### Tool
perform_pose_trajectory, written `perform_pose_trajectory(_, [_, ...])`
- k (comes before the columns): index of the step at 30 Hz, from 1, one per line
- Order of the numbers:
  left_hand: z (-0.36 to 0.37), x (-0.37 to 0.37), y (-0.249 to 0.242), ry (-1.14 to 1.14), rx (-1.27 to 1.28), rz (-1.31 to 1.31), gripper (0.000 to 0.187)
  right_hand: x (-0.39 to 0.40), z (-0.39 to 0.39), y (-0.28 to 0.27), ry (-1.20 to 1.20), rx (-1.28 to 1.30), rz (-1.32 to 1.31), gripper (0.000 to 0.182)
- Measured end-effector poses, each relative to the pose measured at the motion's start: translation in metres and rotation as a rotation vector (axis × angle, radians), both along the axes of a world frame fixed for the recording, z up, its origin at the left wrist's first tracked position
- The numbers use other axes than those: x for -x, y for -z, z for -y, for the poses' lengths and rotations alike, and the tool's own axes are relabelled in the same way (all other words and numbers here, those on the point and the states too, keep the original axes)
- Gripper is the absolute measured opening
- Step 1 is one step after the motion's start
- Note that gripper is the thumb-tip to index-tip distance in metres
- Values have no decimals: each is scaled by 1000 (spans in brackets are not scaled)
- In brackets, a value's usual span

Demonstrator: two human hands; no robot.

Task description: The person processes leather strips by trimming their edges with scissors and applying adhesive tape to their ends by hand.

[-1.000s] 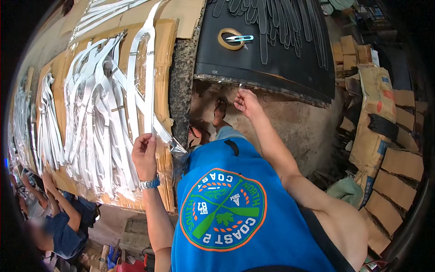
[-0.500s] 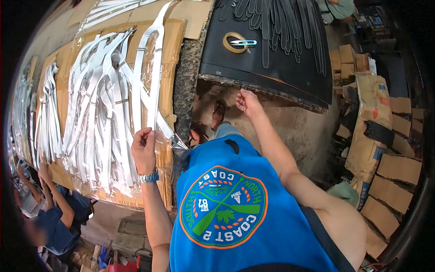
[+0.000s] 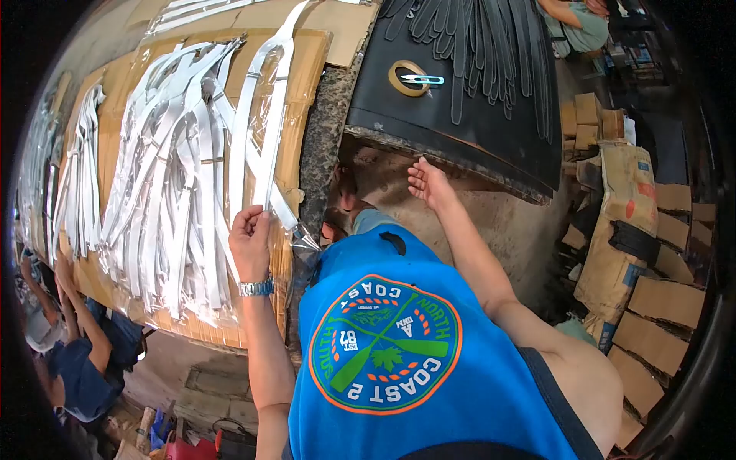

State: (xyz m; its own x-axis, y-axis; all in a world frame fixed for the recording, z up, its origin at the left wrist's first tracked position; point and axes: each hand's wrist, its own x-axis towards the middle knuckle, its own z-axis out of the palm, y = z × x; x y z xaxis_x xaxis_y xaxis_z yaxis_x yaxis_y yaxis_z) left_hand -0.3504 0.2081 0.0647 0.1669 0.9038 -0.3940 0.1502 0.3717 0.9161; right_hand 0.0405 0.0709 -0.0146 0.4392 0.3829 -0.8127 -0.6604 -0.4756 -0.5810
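Observation:
My left hand point(image 3: 251, 232), with a metal watch at the wrist, pinches the lower end of a white strap point(image 3: 271, 142). That strap joins another in a Y shape and lies over clear plastic on cardboard point(image 3: 305, 92). Just left of it, a bundle of white straps point(image 3: 172, 184) with small sliders is spread under plastic. My right hand point(image 3: 431, 185) hovers below the front edge of the black-covered table point(image 3: 391, 107), fingers loosely curled and slightly apart, with nothing visible in them.
On the black table lie a tape roll point(image 3: 399, 84), thread snips point(image 3: 422, 79) and many dark straps point(image 3: 491, 57). Cardboard boxes point(image 3: 652, 330) and a brown sack point(image 3: 617, 222) stand right. A co-worker point(image 3: 80, 360) reaches toward more white straps point(image 3: 80, 169) at left; another person point(image 3: 579, 27) sits behind.
The view has shifted slightly. My left hand stays at the strap's end. The right hand's fingers have loosened a little and sit slightly lower beside the table edge.

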Motion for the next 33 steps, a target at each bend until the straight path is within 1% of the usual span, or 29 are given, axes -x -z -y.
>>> perform_pose_trajectory(2, [2,-2,0,-11,3,4,21,2,-7,-4,42,0,-15,21])
perform_pose_trajectory(5, [1,-5,-4,-1,-11,-14,21,0,-14,7,89,-41,-11,20])
perform_pose_trajectory(8, [-2,-5,-3,14,-17,-23,21,-2,-15,19,91,8,98,18])
perform_pose_trajectory(11, [-7,-7,3,20,5,-14,21,-9,-9,14,30,16,108,14])
perform_pose_trajectory(13, [-11,-7,6,19,11,6,23,0,-4,-6,-48,39,155,12])
perform_pose_trajectory(14, [-12,-8,10,12,4,14,24,13,-6,-18,-105,43,163,11])
perform_pose_trajectory(17, [-17,-5,6,40,28,42,27,57,-23,-73,-547,55,320,14])
perform_pose_trajectory(19, [-21,-4,6,80,85,102,27,82,-39,-96,-824,-108,324,18])
perform_pose_trajectory(20, [-22,-3,5,106,98,87,27,93,-47,-107,-955,-191,327,20])
perform_pose_trajectory(23, [-25,1,2,184,129,133,21,139,-89,-147,-1285,-336,587,23])
perform_pose_trajectory(26, [-28,5,-5,265,159,139,19,164,-124,-155,-1474,-431,712,23])
perform_pose_trajectory(29, [-27,9,-5,290,162,273,19,181,-147,-156,-1595,-467,795,22])
perform_pose_trajectory(30, [-28,10,-15,329,202,249,27,185,-152,-163,-1656,-362,748,21])
perform_pose_trajectory(33, [-29,13,-13,406,118,280,32,186,-156,-164,-1729,-296,693,20])
